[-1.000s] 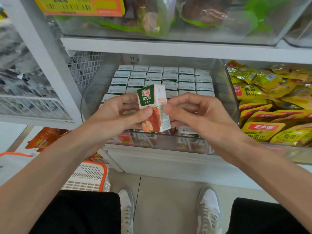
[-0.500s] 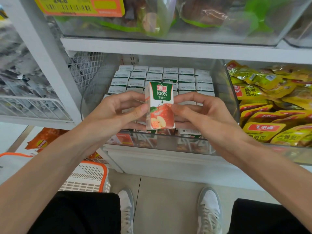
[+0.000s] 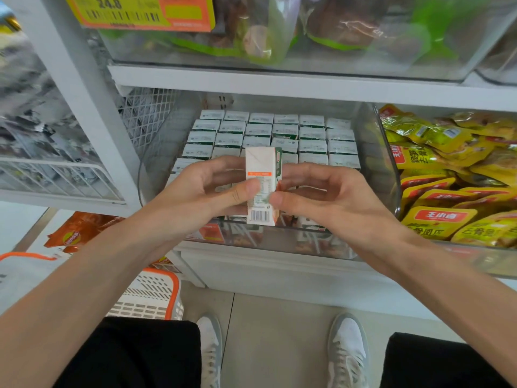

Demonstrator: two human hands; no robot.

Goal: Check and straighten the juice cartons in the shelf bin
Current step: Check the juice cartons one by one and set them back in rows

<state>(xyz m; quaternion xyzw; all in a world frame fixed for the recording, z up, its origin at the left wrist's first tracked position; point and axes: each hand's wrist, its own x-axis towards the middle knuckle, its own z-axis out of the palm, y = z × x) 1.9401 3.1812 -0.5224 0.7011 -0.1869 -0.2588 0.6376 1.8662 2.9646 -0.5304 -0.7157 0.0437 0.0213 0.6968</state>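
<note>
A small juice carton (image 3: 260, 175) stands upright between both hands, just above the front of the clear shelf bin (image 3: 375, 152). Its white side panel with nutrition print and a barcode faces me. My left hand (image 3: 201, 191) pinches the carton's left side with thumb and fingers. My right hand (image 3: 321, 197) pinches its right side the same way. Behind the hands, several rows of juice cartons (image 3: 285, 130) stand packed in the bin, tops up. The front rows are partly hidden by my hands.
A neighbouring bin of yellow snack packs (image 3: 447, 191) sits to the right. A white wire basket (image 3: 61, 175) is on the left shelf. Above hangs a shelf with bagged goods and an orange price tag (image 3: 140, 12). An orange-rimmed shopping basket (image 3: 151, 295) stands on the floor.
The carton has been turned in my hands: its green and apple front faced me before, now the white barcode side does. Both hands stayed in place at the bin's front.
</note>
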